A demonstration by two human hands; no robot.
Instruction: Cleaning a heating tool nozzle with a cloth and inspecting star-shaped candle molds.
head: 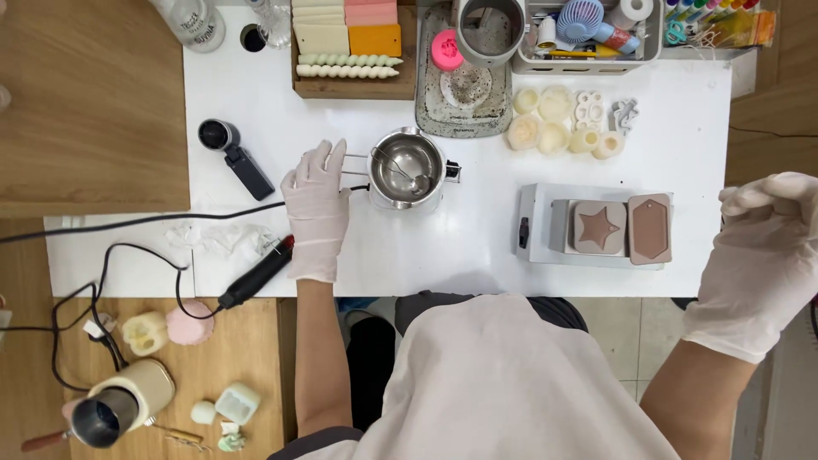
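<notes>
My left hand (pixel 316 204), in a white glove, rests flat on the white table (pixel 409 255) with its fingers on the wire handle of a small steel pot (pixel 409 169). A metal spoon (pixel 400 170) lies inside the pot. My right hand (pixel 758 255), also gloved, is raised off the table's right edge with loosely curled fingers and holds nothing. On a grey scale (pixel 545 226) between the hands sit a star-shaped mould (pixel 599 227) and a tag-shaped mould (pixel 650 227), both filled with brown material.
A black handheld tool (pixel 256 277) with a cable lies by my left wrist, crumpled tissue (pixel 226 238) beside it. Pale silicone moulds (pixel 558 123) sit behind the scale, a tray with wax slabs (pixel 349 43) and a metal pitcher (pixel 490 30) at the back. A black camera (pixel 234 158) lies left.
</notes>
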